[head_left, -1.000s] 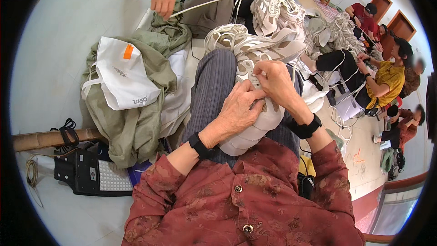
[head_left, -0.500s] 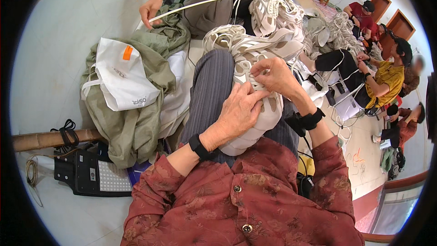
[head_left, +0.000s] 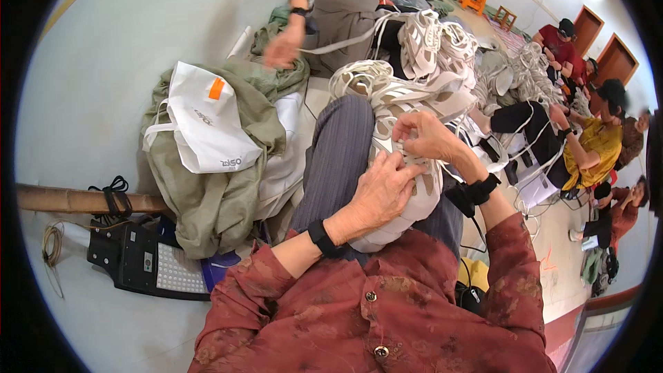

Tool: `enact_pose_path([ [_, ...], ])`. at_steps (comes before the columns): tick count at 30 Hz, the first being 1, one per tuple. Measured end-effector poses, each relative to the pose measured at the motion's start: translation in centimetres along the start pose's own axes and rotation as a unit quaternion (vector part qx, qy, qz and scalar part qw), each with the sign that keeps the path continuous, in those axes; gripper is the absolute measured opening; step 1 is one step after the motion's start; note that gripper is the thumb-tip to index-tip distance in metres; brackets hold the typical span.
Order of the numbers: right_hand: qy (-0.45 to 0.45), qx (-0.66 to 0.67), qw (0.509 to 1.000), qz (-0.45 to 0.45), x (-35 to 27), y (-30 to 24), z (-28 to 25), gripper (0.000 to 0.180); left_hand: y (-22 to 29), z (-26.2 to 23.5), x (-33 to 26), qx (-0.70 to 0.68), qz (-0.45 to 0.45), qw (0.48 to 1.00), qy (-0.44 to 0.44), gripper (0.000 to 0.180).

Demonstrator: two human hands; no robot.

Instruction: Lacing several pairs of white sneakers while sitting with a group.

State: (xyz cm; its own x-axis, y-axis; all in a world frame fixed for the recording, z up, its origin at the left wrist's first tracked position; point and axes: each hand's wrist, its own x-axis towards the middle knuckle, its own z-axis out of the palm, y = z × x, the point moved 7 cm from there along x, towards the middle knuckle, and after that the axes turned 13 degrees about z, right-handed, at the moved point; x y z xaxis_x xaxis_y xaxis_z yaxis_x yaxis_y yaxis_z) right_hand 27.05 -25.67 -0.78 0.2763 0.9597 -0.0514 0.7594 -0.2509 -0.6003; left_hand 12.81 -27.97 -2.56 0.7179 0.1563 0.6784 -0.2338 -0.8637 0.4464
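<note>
A white and beige sneaker point(head_left: 427, 202) lies on my lap between my thighs, its toe toward my body. Over its forefoot, my left hand point(head_left: 383, 193) grips the shoe, fingers bent beside the laces. My right hand point(head_left: 431, 138) is at the lacing, thumb and forefinger pinched together on what looks like the shoelace; the fingers hide most of it. Just beyond are more sneakers point(head_left: 421, 45) of the same kind, heaped with loops of loose lace.
Across from me, another person's blurred hand point(head_left: 283, 47) holds a long white lace. At left, a white bag point(head_left: 207, 124) lies on green cloth point(head_left: 200, 214), above a black device point(head_left: 124, 255) and a wooden bar point(head_left: 55, 200). Several people point(head_left: 594, 145) sit along the right.
The whole view has shifted, so things appear farther right and lower. The other person's hand has swept with the lace, which now hangs slacker. My hands keep nearly the same hold on the sneaker.
</note>
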Motion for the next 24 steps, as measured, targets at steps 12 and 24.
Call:
enact_pose_path([
  [12, -0.085, 0.199, 0.969, 0.116, -1.4, 1.0, -0.1, 0.010, -0.2, -0.1, -0.8, -0.016, 0.007, 0.999, 0.027, 0.031],
  [24, 0.019, 0.149, 0.984, 0.095, -2.5, 0.0, -0.3, 0.013, -0.5, 0.2, -0.6, -0.009, -0.003, 1.000, 0.028, 0.032],
])
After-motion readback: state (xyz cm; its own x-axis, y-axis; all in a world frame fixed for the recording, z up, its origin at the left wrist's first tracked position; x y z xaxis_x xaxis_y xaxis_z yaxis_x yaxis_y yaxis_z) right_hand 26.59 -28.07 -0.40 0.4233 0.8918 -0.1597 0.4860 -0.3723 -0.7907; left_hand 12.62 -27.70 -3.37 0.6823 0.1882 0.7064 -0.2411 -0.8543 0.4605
